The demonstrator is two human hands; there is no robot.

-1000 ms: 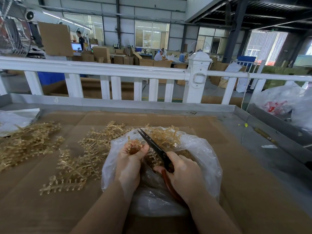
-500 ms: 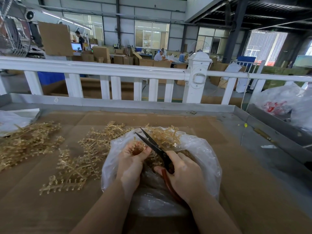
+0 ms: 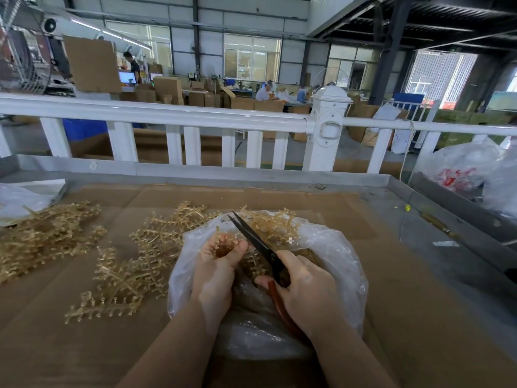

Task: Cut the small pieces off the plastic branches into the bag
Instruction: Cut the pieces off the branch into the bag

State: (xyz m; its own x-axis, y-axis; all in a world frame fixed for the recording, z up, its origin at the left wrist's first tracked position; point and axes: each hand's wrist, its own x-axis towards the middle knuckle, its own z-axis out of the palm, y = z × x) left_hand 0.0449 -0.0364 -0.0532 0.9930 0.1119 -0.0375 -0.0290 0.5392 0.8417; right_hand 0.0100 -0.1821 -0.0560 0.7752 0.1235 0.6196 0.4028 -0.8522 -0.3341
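Observation:
A clear plastic bag (image 3: 338,256) lies open on the cardboard-covered table, with golden cut pieces inside. Over its mouth my left hand (image 3: 215,275) grips a golden plastic branch (image 3: 225,243) between thumb and fingers. My right hand (image 3: 305,292) holds red-handled scissors (image 3: 257,243) with black blades; the blades point up and left, slightly parted, right beside the held branch. More golden branches (image 3: 140,264) lie spread on the table left of the bag, and several stick out behind the bag.
Another heap of golden branches (image 3: 42,236) lies at the far left by a white plastic sheet (image 3: 22,197). A white railing (image 3: 195,119) runs behind the table's raised metal rim (image 3: 447,203). Filled plastic bags (image 3: 470,169) sit at the right.
The scissor blades opened half a second ago and have nearly closed again beside the branch. Both hands stay over the bag; my left hand shifted the branch slightly.

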